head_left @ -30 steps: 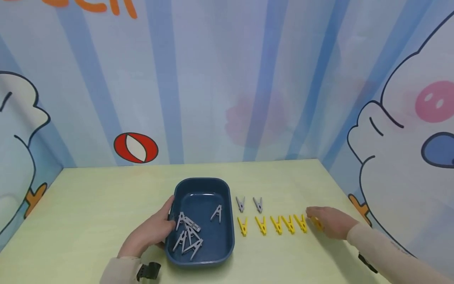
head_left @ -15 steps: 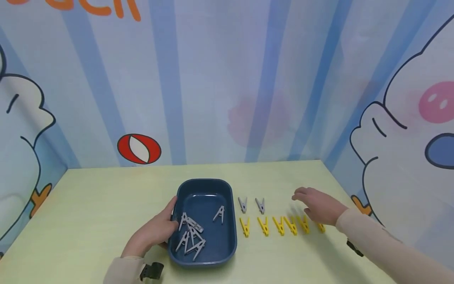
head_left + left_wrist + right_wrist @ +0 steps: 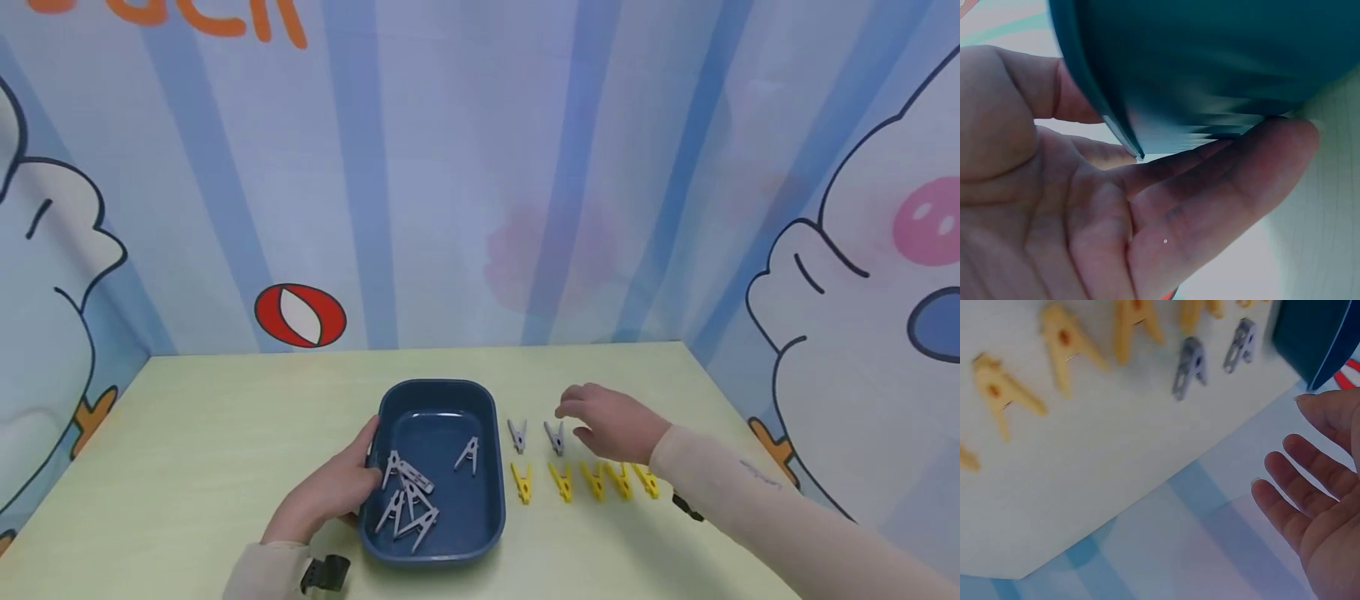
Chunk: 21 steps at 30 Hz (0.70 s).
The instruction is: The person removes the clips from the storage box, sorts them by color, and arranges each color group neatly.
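My left hand point(image 3: 330, 487) grips the left side of a dark blue plastic tray point(image 3: 495, 500), thumb at the rim. In the left wrist view its fingers point(image 3: 1235, 181) lie along the tray's outer wall point(image 3: 1210, 62). Several grey clothespins point(image 3: 411, 500) lie inside, most of them heaped at the near left. My right hand point(image 3: 615, 423) hovers just right of a grey clothespin point(image 3: 555, 438), holding nothing, its fingers apart in the right wrist view. Another grey clothespin point(image 3: 517, 436) lies closer to the tray.
Several yellow clothespins point(image 3: 561, 482) form a row on the pale yellow-green table point(image 3: 247, 425), nearer me than the two grey ones. The right forearm passes over the row's right end. A printed curtain point(image 3: 450, 167) stands behind the table, with side panels left and right.
My right hand has lifted from the rightmost yellow clothespin and travelled left to beside the two grey clothespins. The left hand keeps its hold on the tray. The head view has shifted slightly.
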{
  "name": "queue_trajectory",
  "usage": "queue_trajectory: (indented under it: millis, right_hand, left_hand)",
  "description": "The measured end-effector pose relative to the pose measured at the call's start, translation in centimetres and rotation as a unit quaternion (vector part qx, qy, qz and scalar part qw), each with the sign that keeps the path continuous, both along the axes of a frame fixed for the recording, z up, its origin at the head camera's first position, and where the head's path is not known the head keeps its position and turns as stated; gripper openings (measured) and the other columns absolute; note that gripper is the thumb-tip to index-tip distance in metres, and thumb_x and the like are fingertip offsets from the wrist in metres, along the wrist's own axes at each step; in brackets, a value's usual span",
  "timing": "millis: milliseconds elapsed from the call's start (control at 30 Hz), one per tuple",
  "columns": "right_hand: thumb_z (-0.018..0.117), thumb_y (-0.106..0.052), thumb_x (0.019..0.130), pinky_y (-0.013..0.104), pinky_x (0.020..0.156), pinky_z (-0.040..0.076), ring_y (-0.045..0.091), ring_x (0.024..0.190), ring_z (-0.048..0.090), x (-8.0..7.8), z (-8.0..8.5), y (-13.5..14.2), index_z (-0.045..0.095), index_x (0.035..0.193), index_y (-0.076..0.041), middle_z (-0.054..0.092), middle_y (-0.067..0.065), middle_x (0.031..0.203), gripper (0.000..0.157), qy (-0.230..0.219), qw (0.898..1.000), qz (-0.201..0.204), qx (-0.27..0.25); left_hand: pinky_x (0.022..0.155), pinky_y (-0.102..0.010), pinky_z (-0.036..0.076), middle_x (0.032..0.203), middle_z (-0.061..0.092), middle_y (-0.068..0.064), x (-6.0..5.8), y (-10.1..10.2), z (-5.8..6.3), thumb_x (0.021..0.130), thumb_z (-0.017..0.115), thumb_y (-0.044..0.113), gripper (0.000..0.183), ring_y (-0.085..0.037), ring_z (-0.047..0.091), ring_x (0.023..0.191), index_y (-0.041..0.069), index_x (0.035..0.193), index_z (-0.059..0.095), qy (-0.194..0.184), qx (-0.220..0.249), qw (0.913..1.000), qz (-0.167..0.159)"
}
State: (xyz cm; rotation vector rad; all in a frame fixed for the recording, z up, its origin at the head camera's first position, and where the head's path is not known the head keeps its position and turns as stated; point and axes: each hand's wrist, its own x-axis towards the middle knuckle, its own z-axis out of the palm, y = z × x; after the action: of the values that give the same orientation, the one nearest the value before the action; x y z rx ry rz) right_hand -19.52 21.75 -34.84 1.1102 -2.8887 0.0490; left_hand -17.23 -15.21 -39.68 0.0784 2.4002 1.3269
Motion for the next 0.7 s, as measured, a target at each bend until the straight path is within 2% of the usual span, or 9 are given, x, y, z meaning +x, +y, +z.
queue_trajectory:
  millis: [133,267,400,533,700]
  right_hand:
    - [0.073,-0.004,0.086,0.038,0.087,0.054,0.027,0.103,0.061,-0.3,0.1,-2.5,0.072,0.112,-0.006,0.065,0.010,0.114,0.025,-0.001,1.000,0.021,0.003]
    - [0.075,-0.004,0.085,0.034,0.087,0.054,0.024,0.101,0.062,-0.5,0.2,-4.9,0.073,0.109,-0.007,0.066,0.008,0.113,0.024,0.014,0.998,0.057,-0.007]
    - [0.075,-0.004,0.085,0.032,0.088,0.054,0.022,0.102,0.061,-0.9,0.2,-7.0,0.074,0.110,-0.007,0.066,0.007,0.114,0.025,0.014,0.996,0.091,-0.009]
    - [0.075,-0.005,0.086,0.030,0.092,0.052,0.021,0.106,0.061,-1.1,-0.2,-9.0,0.074,0.111,-0.009,0.066,0.006,0.117,0.026,-0.008,0.995,0.103,0.005]
    - [0.069,-0.001,0.088,0.030,0.095,0.050,0.021,0.110,0.060,-1.6,-1.0,-11.4,0.074,0.114,-0.009,0.065,0.006,0.121,0.028,-0.034,0.994,0.100,0.018]
  left_hand:
    - [0.059,-0.052,0.058,0.156,0.023,-0.030,0.0,0.0,0.0,0.094,0.042,0.003,0.077,-0.050,0.051,0.117,0.011,0.160,0.005,0.000,-0.002,1.0000,-0.001]
    - [0.061,-0.054,0.057,0.158,0.020,-0.029,0.0,-0.1,0.1,0.092,0.043,0.002,0.078,-0.052,0.044,0.125,0.009,0.160,0.006,0.009,0.004,0.9999,-0.004]
    - [0.068,-0.055,0.057,0.159,0.019,-0.028,0.0,-0.1,0.2,0.091,0.044,0.003,0.078,-0.051,0.037,0.132,0.007,0.160,0.007,0.021,0.003,0.9998,-0.008]
    - [0.067,-0.053,0.057,0.158,0.021,-0.028,0.0,-0.1,0.2,0.092,0.044,0.003,0.078,-0.049,0.044,0.127,0.008,0.160,0.007,0.018,0.002,0.9998,-0.006]
    - [0.061,-0.052,0.058,0.157,0.023,-0.029,0.0,-0.1,0.2,0.092,0.045,0.003,0.078,-0.047,0.050,0.120,0.009,0.160,0.007,0.010,0.003,0.9999,0.000]
